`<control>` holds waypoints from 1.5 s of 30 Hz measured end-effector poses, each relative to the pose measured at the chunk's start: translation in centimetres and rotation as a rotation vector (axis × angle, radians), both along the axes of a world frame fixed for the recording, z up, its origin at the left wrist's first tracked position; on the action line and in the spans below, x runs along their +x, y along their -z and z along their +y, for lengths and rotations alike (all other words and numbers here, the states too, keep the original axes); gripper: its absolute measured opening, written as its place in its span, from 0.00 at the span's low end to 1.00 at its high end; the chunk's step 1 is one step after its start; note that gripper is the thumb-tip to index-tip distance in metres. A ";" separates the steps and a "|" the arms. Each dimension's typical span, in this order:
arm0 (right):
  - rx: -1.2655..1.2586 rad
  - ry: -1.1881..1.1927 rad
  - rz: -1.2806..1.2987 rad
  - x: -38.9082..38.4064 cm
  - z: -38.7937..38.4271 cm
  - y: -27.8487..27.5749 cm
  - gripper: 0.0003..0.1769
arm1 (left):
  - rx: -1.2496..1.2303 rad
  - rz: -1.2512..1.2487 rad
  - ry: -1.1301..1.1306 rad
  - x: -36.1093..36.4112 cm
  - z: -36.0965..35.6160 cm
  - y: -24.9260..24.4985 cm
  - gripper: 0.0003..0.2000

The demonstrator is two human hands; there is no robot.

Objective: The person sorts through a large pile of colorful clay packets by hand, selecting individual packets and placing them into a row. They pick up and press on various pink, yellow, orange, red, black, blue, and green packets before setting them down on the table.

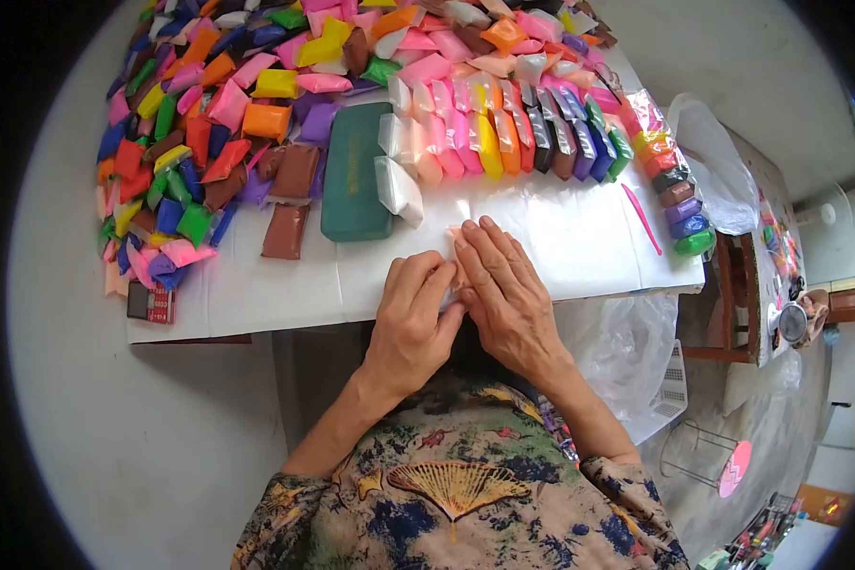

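Note:
At the table's front edge, my left hand [413, 318] is curled, thumb and fingers closed on a small clear packet [455, 231] with something peach-coloured inside. My right hand [505, 290] lies over the packet with its fingers stretched out flat, hiding most of it. Just beyond my hands, a white packet [399, 193] leans by a long green case [356, 173]. Behind it stands a row of soft clay packets [503, 133] in many colours, side by side. Two brown packets [285, 231] lie left of the case.
A large heap of coloured packets [228, 104] covers the table's back and left. A pink plastic tool [642, 220] and a filled clear sleeve [679, 190] lie at the right. A red-and-black device [150, 302] sits at the left corner. A plastic bag [627, 351] hangs below the edge.

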State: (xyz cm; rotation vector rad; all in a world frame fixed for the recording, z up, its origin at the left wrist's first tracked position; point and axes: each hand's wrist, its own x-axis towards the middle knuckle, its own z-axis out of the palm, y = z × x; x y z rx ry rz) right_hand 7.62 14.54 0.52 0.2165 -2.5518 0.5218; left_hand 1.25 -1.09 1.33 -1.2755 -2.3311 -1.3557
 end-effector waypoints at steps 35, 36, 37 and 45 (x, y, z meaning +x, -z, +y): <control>-0.109 0.236 0.276 2.1 0.2 -0.6 0.16 | 0.143 0.537 -0.064 -0.4 0.6 1.8 0.10; -0.125 0.247 0.241 2.2 -0.1 -1.2 0.16 | 0.144 0.548 -0.060 -0.4 0.6 1.8 0.10; -0.141 0.257 0.206 2.5 -0.6 -1.8 0.17 | 0.145 0.560 -0.056 -0.3 0.7 1.9 0.10; -0.621 0.224 -0.079 1.9 -2.0 -3.6 0.25 | 0.211 0.642 -0.040 -0.5 0.7 2.0 0.09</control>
